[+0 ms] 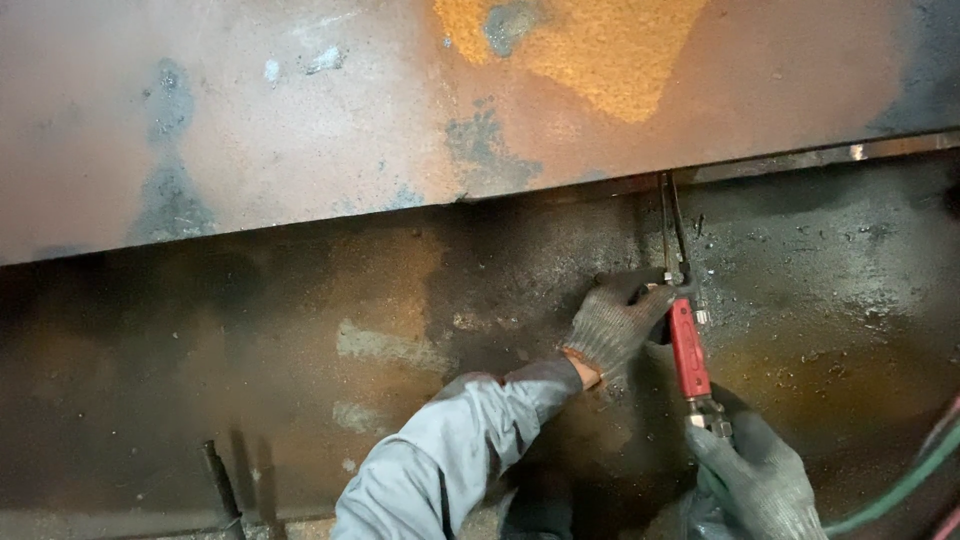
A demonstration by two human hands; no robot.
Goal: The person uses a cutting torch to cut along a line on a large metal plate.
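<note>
We grip the red torch with both gloved hands: left hand closed on its front, right hand closed on its rear; its tip reaches up to the plate edge.

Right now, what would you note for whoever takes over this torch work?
Left hand, gloved, grips the front of the red-handled cutting torch. Right hand, gloved, holds its rear end, where the green hose trails off right. Torch tubes reach up to the lower edge of the rusty steel plate. No flame or finished cut shows; the plate edge looks intact.
</note>
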